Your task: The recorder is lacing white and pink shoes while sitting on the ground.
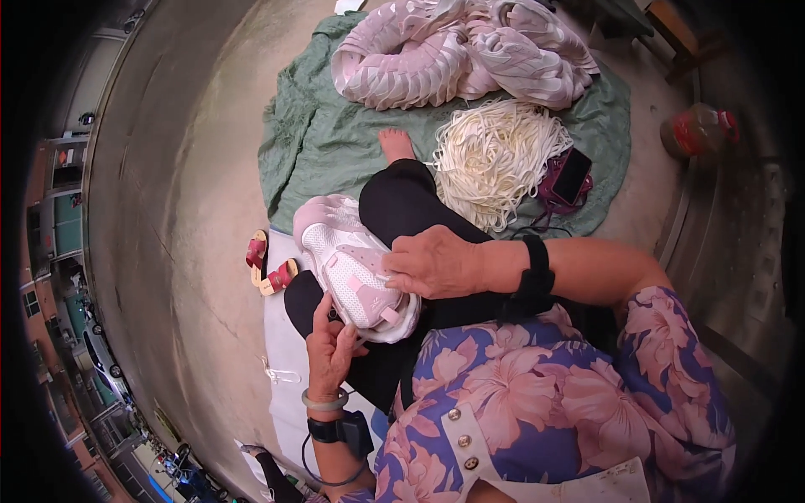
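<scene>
A pink and white sneaker upper (356,281) lies across my lap, with pale pink, layered edges showing around it. My left hand (331,352) holds its near left edge, the index finger stretched along the side and the thumb by the rim. From the right, my right hand (440,261) pinches the upper's right side between thumb and bent fingers; anything small within that pinch is hidden. A big heap of cream shoelaces (495,159) rests on the green cloth beyond my knee.
Nested pink and white uppers (411,63) form a long pile on the green cloth (310,151). A dark phone (572,176) sits on a purple pouch beside the laces. Red sandals (279,275) stand at left; a red-capped jar (696,132) is at far right.
</scene>
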`<state>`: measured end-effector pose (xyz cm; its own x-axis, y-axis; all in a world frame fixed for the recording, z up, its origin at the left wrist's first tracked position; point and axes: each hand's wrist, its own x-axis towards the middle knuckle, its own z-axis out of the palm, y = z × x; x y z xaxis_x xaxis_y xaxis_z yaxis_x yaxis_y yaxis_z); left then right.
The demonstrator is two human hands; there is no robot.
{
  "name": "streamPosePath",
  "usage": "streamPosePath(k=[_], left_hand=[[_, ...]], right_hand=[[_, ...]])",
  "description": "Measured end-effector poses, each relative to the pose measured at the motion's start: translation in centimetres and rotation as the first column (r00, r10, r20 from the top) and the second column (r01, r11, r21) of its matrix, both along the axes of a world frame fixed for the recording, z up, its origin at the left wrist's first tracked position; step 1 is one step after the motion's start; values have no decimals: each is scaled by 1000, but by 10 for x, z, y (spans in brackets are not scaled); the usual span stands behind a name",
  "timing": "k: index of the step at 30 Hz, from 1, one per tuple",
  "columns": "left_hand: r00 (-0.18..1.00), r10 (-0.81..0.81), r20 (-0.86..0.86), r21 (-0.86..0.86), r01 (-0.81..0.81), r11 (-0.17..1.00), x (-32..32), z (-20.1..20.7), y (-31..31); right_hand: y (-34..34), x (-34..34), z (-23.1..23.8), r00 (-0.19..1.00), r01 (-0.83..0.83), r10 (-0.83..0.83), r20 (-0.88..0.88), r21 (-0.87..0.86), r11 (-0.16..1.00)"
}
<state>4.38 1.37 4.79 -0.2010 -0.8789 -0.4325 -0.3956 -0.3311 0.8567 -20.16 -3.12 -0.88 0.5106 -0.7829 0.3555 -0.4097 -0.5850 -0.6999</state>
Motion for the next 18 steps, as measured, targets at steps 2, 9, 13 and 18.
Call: streamPosePath(k=[2, 9, 13, 18], left_hand=[[999, -35, 39, 13, 35, 999, -5, 7, -1], [999, 46, -19, 78, -45, 996, 13, 10, -14], [981, 193, -28, 151, -187, 971, 10, 11, -21], [963, 270, -6, 259, -259, 930, 1, 15, -31]], right_hand=[[-31, -31, -5, 942, -161, 29, 335, 373, 914], [-79, -163, -182, 899, 394, -183, -399, 551, 736], [-42, -157, -262, 829, 442, -109, -549, 522, 729], [-9, -131, -300, 654, 667, -274, -705, 368, 647]])
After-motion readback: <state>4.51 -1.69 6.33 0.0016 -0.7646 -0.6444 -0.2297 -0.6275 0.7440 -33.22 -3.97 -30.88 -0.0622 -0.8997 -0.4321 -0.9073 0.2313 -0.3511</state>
